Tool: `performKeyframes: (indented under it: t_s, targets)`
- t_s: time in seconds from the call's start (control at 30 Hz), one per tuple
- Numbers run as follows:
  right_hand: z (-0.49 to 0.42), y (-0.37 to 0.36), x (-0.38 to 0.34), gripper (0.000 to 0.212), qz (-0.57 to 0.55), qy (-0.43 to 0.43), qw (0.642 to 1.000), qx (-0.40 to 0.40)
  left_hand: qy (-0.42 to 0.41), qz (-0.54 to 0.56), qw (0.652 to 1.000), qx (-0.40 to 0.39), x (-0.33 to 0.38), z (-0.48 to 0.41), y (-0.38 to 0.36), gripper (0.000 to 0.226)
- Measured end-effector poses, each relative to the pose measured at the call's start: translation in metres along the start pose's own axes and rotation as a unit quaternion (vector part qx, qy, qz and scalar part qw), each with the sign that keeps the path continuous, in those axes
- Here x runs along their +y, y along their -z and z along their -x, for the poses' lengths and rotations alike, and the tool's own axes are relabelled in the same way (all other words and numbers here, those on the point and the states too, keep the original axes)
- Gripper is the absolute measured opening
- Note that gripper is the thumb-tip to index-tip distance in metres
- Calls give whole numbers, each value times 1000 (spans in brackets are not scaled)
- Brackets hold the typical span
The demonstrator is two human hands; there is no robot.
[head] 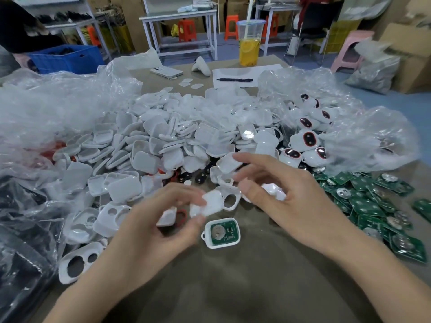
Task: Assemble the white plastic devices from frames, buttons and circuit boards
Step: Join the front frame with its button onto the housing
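The left hand (158,231) pinches a white cover (207,202) above the board-fitted frame (220,233), seemingly to cap it, while the right hand (286,199) hovers, fingers loosely curled, grip unclear

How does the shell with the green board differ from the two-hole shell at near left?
The board-fitted shell lies open side up, holding a green board; the two-hole shell shows its outer face, holes empty. Both are white plastic.
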State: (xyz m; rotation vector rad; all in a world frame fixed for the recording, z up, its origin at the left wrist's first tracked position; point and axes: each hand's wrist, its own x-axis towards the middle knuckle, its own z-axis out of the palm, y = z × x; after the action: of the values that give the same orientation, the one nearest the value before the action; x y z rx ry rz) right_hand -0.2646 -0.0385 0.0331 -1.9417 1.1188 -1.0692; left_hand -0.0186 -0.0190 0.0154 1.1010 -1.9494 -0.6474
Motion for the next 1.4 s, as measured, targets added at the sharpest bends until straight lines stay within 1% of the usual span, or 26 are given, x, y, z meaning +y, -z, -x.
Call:
performKeyframes:
  t_s: [0.07,0.13,0.3,0.4,0.5,0.77,1.1,1.4]
  targets:
    - [8,8,3,45,67,8,997,-32,-33,-81,996,-35,-1,6,0,14]
    - [10,9,4,52,114,14,991,-65,-41,-120,990,-60,2,8,-2,14]
    - [8,3,7,62,247,72,955,-145,-53,-144,984,-90,6,6,-2,16]
    - [10,2,10,65,280,79,942,-170,-50,-150,983,-97,5,7,-3,16]
    - [10,1,14,64,278,77,941,-176,-55,-164,979,-110,4,6,-5,15]
    - [11,-4,15,64,286,45,935,-206,-58,-157,979,-119,3,5,-6,15]
    - [10,-4,16,60,267,53,940,-204,-65,-166,975,-130,1,6,-6,16]
    - [8,-4,15,58,266,36,939,-214,-72,-171,973,-139,-1,6,-7,15]
